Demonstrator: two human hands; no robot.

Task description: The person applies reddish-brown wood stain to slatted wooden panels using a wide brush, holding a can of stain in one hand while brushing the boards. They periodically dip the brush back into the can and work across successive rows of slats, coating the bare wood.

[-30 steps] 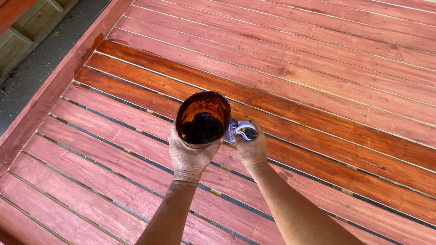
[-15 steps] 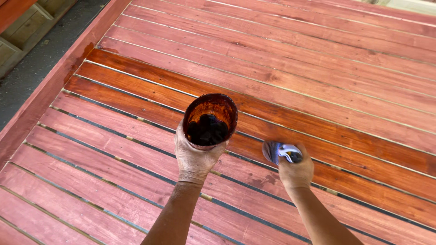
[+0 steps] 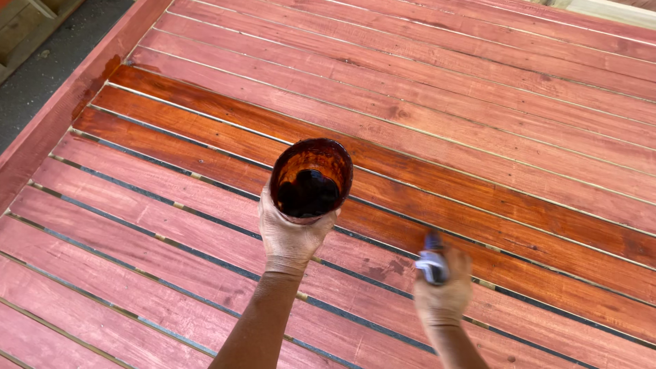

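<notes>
Hands first, nearest the lower edge: the right hand (image 3: 443,295), blurred, is closed around a small grey-and-blue tool (image 3: 432,263) whose kind cannot be told. The left hand (image 3: 290,234) grips from beneath a round, translucent plastic cup (image 3: 311,179) smeared inside with dark reddish-brown stain. Beneath lies a slatted wooden deck (image 3: 171,287), matte pink-red close by; farther on, two boards (image 3: 205,126) glisten deep orange-brown.
</notes>
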